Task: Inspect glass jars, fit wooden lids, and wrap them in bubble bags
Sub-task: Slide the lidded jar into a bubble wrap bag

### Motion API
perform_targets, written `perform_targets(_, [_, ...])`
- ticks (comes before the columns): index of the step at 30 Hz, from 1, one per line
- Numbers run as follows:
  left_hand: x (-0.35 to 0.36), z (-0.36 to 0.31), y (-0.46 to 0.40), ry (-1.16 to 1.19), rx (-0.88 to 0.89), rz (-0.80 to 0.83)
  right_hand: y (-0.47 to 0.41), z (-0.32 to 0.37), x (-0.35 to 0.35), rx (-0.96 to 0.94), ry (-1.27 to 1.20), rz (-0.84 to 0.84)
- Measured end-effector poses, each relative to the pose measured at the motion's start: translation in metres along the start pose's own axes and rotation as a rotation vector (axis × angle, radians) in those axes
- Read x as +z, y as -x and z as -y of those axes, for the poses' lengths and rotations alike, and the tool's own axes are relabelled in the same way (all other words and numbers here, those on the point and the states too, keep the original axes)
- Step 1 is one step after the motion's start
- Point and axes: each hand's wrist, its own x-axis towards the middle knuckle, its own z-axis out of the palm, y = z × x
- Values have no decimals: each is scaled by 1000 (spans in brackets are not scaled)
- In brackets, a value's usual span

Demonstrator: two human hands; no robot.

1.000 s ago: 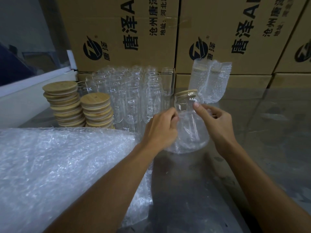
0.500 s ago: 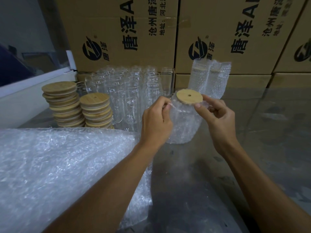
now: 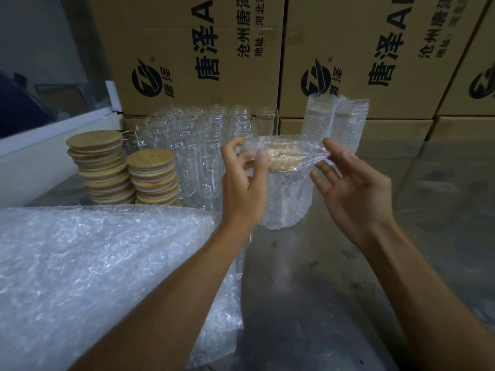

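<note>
Fingertips of the left hand (image 3: 245,180) and right hand (image 3: 353,183) pinch opposite corners of the bubble bag (image 3: 286,194), stretching its mouth over the wooden lid (image 3: 284,159), probably to close the lidded jar upright above the table (image 3: 348,290).

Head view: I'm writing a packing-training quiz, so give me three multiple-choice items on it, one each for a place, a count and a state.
1. Where do the stacks of wooden lids stand?
A. Left of the bare jars
B. On the cardboard boxes
C. In the right hand

2. How many lid stacks?
A. One
B. Two
C. Four

3. What state is the held jar in?
A. Bare, no lid
B. Lidded, inside a bubble bag
C. Lying on the table

Answers: 1 A, they stand beside the jars' left edge. 2 B, two columns show. 3 B, the left hand and right hand pinch the bag's mouth over the lid.
</note>
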Motion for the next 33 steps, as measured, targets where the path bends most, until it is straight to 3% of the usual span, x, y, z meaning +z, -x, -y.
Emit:
perform_targets(2, [1,3,1,61,-219,172,1,0,-1,41,-99,4])
perform_targets(4, [3,7,0,-14,-299,275,3,-1,-1,81,-167,23])
perform_targets(8, [4,12,-2,-61,-253,191,3,-2,-1,119,-187,70])
perform_targets(10, [2,10,0,-16,-207,130,1,-4,-4,76,62,23])
perform_targets(12, [1,6,1,42,-209,101,1,-8,-9,-7,600,36])
perform_targets(14, [0,3,1,91,-222,100,3,-18,-13,38,956,201])
perform_targets(15, [0,1,2,107,-222,112,5,-24,-14,91,989,277])
perform_targets(19, [-1,0,4,105,-181,184,8,-37,-14,182,804,377])
perform_targets(23, [1,-3,5,129,-169,208,6,-30,-4,22,603,251])
perform_targets(30, [0,-5,5,157,-197,300,4,-21,4,-17,486,126])
perform_targets(33, [1,-5,4,168,-157,233,4,-20,8,-97,464,42])
